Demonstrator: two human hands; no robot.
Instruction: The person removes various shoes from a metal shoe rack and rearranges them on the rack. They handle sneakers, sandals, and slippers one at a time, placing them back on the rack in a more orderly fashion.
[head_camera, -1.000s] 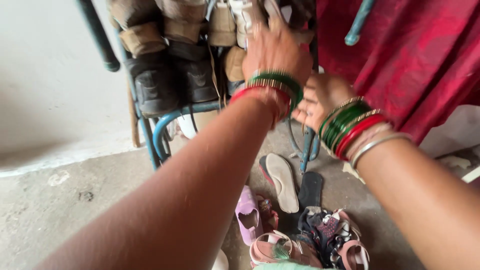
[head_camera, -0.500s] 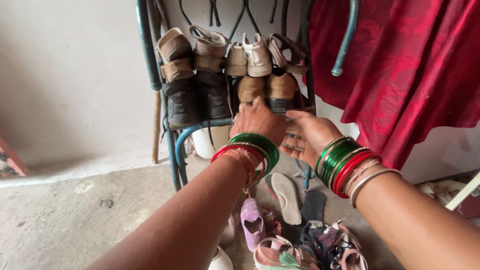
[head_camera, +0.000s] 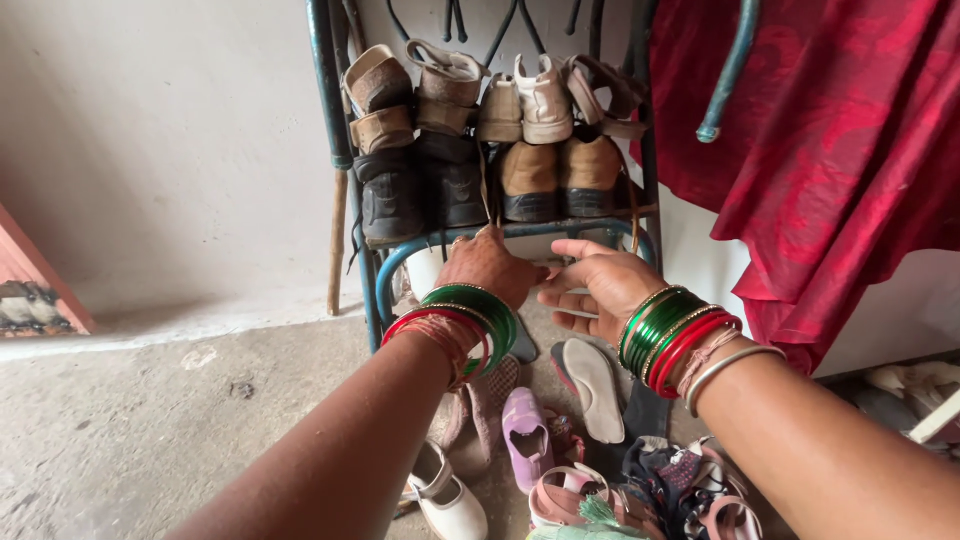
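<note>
Since the earlier frame both hands have dropped from the upper shoes to the blue metal rack (head_camera: 375, 290)'s lower bar. Left hand (head_camera: 487, 265) rests fingers-down on the bar; right hand (head_camera: 597, 283) hovers spread, empty. Rack: probably stiff, heavy; grip the bar. Brown shoes (head_camera: 560, 178): light.

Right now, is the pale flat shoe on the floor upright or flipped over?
Flipped over: the pale flat shoe shows its smooth sole, lying on the concrete floor beside a purple shoe.
</note>
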